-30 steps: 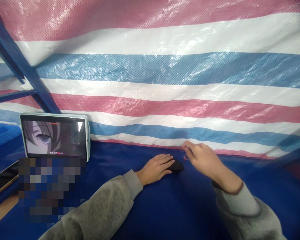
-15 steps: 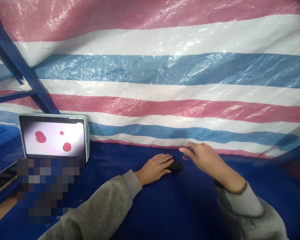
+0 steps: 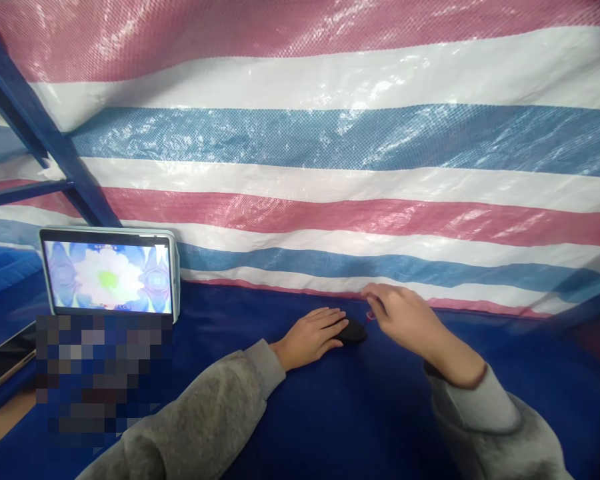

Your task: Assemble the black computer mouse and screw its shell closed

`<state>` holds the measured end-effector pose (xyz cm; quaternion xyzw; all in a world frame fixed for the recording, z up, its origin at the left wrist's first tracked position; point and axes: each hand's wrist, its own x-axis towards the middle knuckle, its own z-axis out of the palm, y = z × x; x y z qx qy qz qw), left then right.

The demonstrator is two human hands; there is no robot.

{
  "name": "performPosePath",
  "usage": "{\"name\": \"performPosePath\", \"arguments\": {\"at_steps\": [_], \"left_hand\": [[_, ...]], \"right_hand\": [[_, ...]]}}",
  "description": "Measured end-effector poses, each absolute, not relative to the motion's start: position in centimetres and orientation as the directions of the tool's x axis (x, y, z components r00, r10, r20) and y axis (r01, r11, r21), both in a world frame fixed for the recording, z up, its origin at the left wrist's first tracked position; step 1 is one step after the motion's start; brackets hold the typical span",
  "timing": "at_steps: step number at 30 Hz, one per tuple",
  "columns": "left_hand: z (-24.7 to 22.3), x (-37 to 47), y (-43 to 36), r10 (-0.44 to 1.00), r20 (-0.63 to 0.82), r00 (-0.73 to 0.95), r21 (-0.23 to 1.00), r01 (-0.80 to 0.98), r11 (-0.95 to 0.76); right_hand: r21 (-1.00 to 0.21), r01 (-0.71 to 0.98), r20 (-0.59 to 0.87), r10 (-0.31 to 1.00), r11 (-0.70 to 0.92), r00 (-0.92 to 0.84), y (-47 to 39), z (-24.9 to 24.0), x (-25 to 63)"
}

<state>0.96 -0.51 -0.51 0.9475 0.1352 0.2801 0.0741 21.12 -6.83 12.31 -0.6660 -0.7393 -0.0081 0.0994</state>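
Observation:
My left hand [image 3: 314, 339] lies over a black computer mouse [image 3: 354, 332], fingers stretched across its left part and holding it against the blue surface [image 3: 325, 420]. The mouse's right end stays uncovered. My right hand [image 3: 403, 313] is closed in a pinch just right of the mouse. Between its thumb and fingers is a thin tool with a pink part, looking like a small screwdriver [image 3: 369, 318]. Its tip points down and left at the mouse's right end; whether it touches is too small to tell. The fingers hide its upper part.
A tablet [image 3: 109, 275] in a pale case stands at the left, its screen showing a white flower. Below it is a blurred-out patch, with a phone [image 3: 5, 360] beside it. Striped plastic sheeting [image 3: 340, 133] hangs behind the surface, and a blue metal frame [image 3: 45, 127] rises at the left.
My right hand has shifted slightly and turned, bringing the tool's tip down to the mouse's right end. My left hand has stayed put. The tablet picture changed from red blobs to a flower.

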Motion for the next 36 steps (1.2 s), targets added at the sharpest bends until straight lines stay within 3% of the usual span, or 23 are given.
{"name": "performPosePath", "arguments": {"at_steps": [12, 18, 24, 31, 36], "left_hand": [[-0.57, 0.92, -0.5, 0.306, 0.507, 0.806, 0.211, 0.228, -0.951], [-0.43, 0.97, -0.54, 0.301, 0.512, 0.805, 0.211, 0.221, -0.952], [-0.34, 0.99, -0.58, 0.307, 0.518, 0.798, 0.219, 0.223, -0.95], [-0.59, 0.99, -0.47, 0.308, 0.507, 0.805, 0.215, 0.229, -0.95], [-0.48, 0.93, -0.49, 0.3, 0.518, 0.801, 0.214, 0.219, -0.952]], "right_hand": [[-0.1, 0.991, 0.167, 0.983, 0.089, -0.072, -6.79, 12.15, 21.04], [-0.065, 0.998, 0.135, 0.991, -0.003, 0.012, -7.03, 12.49, 20.58], [-0.129, 0.989, 0.15, 0.987, 0.07, -0.05, -6.98, 12.49, 20.68], [-0.01, 1.0, 0.18, 0.983, 0.029, -0.027, -6.66, 11.81, 20.89], [0.008, 1.0, 0.166, 0.986, 0.02, -0.021, -6.8, 12.0, 20.85]]}}
